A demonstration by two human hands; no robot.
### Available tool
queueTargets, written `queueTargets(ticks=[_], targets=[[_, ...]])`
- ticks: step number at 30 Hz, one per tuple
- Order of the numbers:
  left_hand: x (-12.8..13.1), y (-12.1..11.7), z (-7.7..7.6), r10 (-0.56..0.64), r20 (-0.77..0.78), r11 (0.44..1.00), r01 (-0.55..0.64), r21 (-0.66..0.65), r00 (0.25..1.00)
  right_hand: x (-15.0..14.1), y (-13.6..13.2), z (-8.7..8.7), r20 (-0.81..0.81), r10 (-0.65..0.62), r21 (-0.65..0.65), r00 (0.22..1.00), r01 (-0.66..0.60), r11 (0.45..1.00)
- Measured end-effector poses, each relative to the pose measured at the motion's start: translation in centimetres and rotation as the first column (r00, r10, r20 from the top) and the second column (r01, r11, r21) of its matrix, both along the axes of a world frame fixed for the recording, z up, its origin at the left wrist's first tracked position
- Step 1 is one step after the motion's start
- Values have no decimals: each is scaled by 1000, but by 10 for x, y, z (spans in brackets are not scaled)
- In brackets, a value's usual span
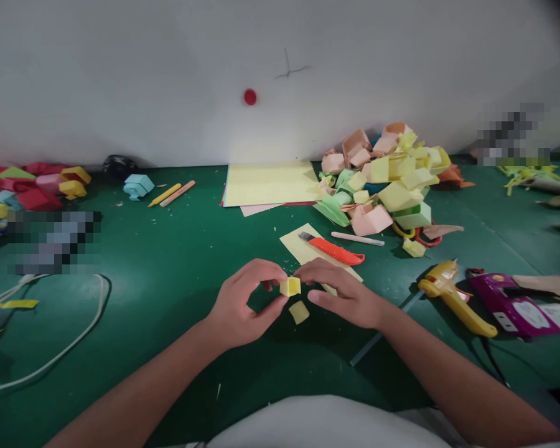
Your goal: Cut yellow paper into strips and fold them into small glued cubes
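A small yellow paper box (290, 286) is pinched between the thumb and fingers of my left hand (245, 305), its open side facing me. My right hand (345, 292) has its fingers stretched toward the box's upper right corner, and its thumb stands apart from it. Whether those fingertips touch the paper I cannot tell. Just below the box, a small square of yellow paper (299, 312) lies on the green table. Beyond my hands an orange utility knife (336, 250) rests on a pale yellow sheet (294, 241), partly covered by my right hand.
A heap of folded paper pieces (401, 180) sits at the back right, near a white pen (357, 239). To the right lie a yellow glue gun (460, 302) and a purple power strip (513, 308). Stacked sheets (270, 183) lie by the wall. A white cable (100, 311) loops at left.
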State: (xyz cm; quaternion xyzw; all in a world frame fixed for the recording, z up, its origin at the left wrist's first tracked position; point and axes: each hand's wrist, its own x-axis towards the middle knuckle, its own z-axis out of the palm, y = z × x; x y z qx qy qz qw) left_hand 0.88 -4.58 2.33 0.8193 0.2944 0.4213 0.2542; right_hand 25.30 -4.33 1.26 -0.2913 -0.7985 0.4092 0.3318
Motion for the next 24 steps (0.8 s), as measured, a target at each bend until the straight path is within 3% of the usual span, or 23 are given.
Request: queueTargets(ticks=[8,12,15,19,24], targets=[[3,1,-7,-54,47,997,56,-54,997,-14,-6,2,-72,-111,-288,991,86,954],[5,1,-5,-44,36,997,46,-56,998,-14,-6,2,-87,-133,-344,987,96,934],[6,-1,-5,-27,4,1000,27,4,1000,-14,-6,3,-42,-145,-298,989,126,946],[7,-1,-7,16,-38,989,-10,150,999,-16,-8,2,69,-210,-76,975,215,974],[8,0,-11,43,-66,964,-24,266,997,-20,-11,0,98,-298,73,950,292,954]])
